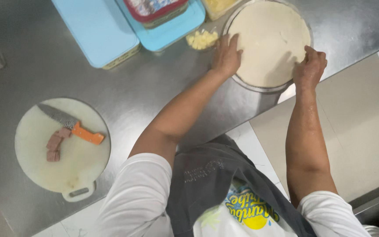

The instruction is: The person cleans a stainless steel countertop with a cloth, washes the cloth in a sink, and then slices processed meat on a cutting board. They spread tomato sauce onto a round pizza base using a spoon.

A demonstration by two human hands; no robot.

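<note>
A round sheet of pale dough (268, 39) lies spread over a round metal pan (259, 87) on the steel counter (154, 83). My left hand (227, 56) rests flat on the dough's left edge, fingers pressing it. My right hand (310, 66) grips the dough's right edge at the pan's rim, fingers curled over it. Both forearms reach up from the lower part of the view.
A round white cutting board (36, 166) at the left carries an orange-handled knife (72, 124) and pink meat pieces (55, 145). Light blue lidded containers (97, 30) and a small dish of yellow cubes (202, 39) stand at the back. The counter's edge runs diagonally past my apron.
</note>
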